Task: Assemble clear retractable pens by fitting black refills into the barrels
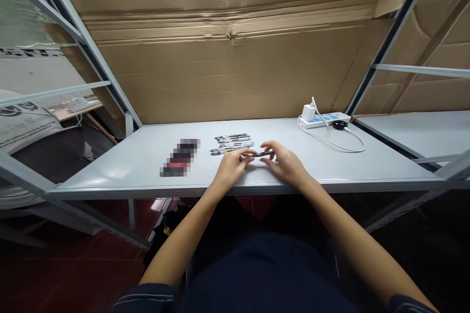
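Observation:
Both my hands hold one dark pen (263, 154) just above the light grey shelf table, near its front edge. My left hand (235, 164) is closed around the pen's left part, and its fingers hide that end. At the other end, my right hand (284, 161) pinches the pen between thumb and fingers. Several pens (233, 141) with black and clear parts lie side by side in a loose row just behind my left hand. To the left lies a flat dark and red object (179, 158), pixelated so its kind does not show.
A white power strip (325, 119) stands at the back right of the table (110, 156), with a white plug adapter (309, 112), a looped white cable (352, 150) and a round black piece (340, 125). Cardboard (235, 78) closes off the back; metal posts frame both sides.

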`<state>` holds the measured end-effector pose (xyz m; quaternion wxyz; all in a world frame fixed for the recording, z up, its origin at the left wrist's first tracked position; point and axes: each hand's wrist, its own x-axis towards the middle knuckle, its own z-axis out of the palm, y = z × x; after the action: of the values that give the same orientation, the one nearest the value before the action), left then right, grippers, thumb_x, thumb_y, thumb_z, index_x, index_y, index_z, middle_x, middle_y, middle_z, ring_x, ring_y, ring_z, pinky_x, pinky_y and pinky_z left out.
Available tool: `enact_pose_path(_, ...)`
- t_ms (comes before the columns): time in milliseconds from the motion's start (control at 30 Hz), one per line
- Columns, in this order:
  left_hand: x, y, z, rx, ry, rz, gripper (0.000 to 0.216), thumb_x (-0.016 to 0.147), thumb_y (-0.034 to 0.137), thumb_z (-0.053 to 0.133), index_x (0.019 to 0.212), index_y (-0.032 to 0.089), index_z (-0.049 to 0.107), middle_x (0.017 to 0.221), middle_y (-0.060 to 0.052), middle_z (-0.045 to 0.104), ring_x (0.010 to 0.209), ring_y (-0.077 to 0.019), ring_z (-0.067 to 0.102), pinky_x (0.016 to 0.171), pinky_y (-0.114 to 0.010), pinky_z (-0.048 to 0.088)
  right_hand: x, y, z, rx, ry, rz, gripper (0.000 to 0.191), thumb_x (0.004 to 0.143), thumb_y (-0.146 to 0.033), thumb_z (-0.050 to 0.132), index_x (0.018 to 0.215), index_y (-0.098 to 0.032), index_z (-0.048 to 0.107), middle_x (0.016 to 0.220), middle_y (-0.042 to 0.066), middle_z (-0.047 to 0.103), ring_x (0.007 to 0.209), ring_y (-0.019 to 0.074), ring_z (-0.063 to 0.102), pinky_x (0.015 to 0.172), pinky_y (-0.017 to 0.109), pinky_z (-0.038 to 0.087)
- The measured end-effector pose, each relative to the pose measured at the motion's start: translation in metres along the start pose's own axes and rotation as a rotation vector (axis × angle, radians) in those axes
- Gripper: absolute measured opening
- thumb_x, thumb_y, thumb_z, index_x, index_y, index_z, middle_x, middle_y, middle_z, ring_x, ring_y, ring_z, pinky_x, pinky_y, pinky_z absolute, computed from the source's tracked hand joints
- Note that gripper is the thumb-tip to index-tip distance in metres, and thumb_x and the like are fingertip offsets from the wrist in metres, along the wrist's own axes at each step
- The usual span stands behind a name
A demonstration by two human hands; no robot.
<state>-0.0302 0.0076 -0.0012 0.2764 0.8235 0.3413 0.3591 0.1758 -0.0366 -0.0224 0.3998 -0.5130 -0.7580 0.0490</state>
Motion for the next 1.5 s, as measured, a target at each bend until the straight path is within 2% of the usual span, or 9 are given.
enact_pose_path(200,0.001,-0.003,0.000,-0.007,-0.028,-0.009,0.017,0.092,0.022,0.063,0.101,0.022,0.077,0.102,-0.005,0.081,0.096,-0.0237,0.075,0.093,-0.037,0.057,-0.002,0.001,0.000,-0.055,-0.038,0.058,0.031,0.106,-0.038,0.043,0.092,-0.024,0.068,0.081,0.007,0.074,0.071,0.0250,0.069,0.068,0.036,0.050)
enact_pose_path(333,0.000,-0.003,0.000,0.028,0.000,-0.026,0.018,0.092,0.022,0.062,0.103,0.022,0.077,0.103,-0.005,0.081,0.099,-0.0244,0.075,0.094,-0.038,0.056,0.000,0.002,-0.002,-0.036,-0.011,0.076,0.022,0.101,-0.037,0.055,0.117,-0.025,0.064,0.101,0.008,0.076,0.081,0.0249,0.071,0.072,0.036,0.053)
enact_pose_path(467,0.001,-0.004,-0.001,0.066,0.016,-0.046,0.018,0.093,0.022,0.062,0.102,0.023,0.077,0.100,-0.005,0.081,0.097,-0.0253,0.075,0.091,-0.038,0.056,0.001,0.002,-0.003,-0.027,-0.024,0.097,0.013,0.101,-0.035,0.056,0.104,-0.025,0.064,0.097,0.005,0.077,0.078,0.0224,0.070,0.072,0.034,0.052)
enact_pose_path(700,0.000,-0.001,-0.001,0.081,-0.023,-0.009,0.021,0.096,0.019,0.056,0.094,0.022,0.077,0.097,-0.004,0.081,0.093,-0.0227,0.076,0.087,-0.033,0.055,-0.001,0.003,-0.002,-0.087,-0.095,0.097,0.041,0.107,-0.042,0.042,0.078,-0.024,0.065,0.074,0.005,0.073,0.066,0.0223,0.064,0.062,0.032,0.044)
enact_pose_path(933,-0.002,-0.001,0.003,0.122,-0.034,0.025,0.019,0.097,0.020,0.056,0.097,0.022,0.075,0.096,-0.003,0.080,0.092,-0.0220,0.075,0.086,-0.033,0.057,-0.001,-0.003,-0.002,-0.077,-0.174,-0.043,0.018,0.100,-0.039,0.061,0.108,-0.023,0.068,0.110,0.008,0.076,0.097,0.0231,0.070,0.083,0.034,0.053)
enact_pose_path(1067,-0.002,0.000,-0.001,0.192,0.021,0.024,0.021,0.100,0.027,0.057,0.117,0.022,0.069,0.112,-0.005,0.078,0.102,-0.0216,0.074,0.090,-0.032,0.058,-0.001,-0.004,-0.001,-0.138,-0.229,-0.085,0.022,0.104,-0.036,0.052,0.112,-0.024,0.069,0.113,0.008,0.077,0.100,0.0242,0.070,0.085,0.035,0.053)
enact_pose_path(1200,0.002,-0.013,-0.021,0.390,0.153,-0.076,0.042,0.107,0.033,0.045,0.146,0.018,0.052,0.153,-0.017,0.054,0.141,-0.0292,0.053,0.117,-0.046,0.043,0.043,0.009,-0.013,-0.259,-0.213,-0.005,0.030,0.105,-0.037,0.046,0.100,-0.021,0.070,0.088,0.011,0.077,0.074,0.0263,0.069,0.069,0.036,0.049)
enact_pose_path(1300,0.002,-0.025,-0.032,0.543,0.123,-0.168,0.059,0.104,0.039,0.052,0.156,0.013,0.041,0.167,-0.024,0.030,0.157,-0.0401,0.023,0.123,-0.061,0.029,0.106,0.025,-0.014,-0.302,-0.152,0.045,0.026,0.106,-0.034,0.043,0.112,-0.022,0.066,0.099,0.011,0.077,0.084,0.0268,0.069,0.073,0.036,0.048)
enact_pose_path(1500,-0.003,-0.027,-0.022,0.684,-0.101,-0.183,0.049,0.107,0.039,0.047,0.150,0.017,0.052,0.165,-0.018,0.038,0.154,-0.0376,0.033,0.123,-0.056,0.032,0.183,0.064,0.040,-0.262,-0.241,0.088,0.029,0.102,-0.039,0.060,0.120,-0.016,0.065,0.109,0.008,0.071,0.092,0.0208,0.069,0.086,0.041,0.056)
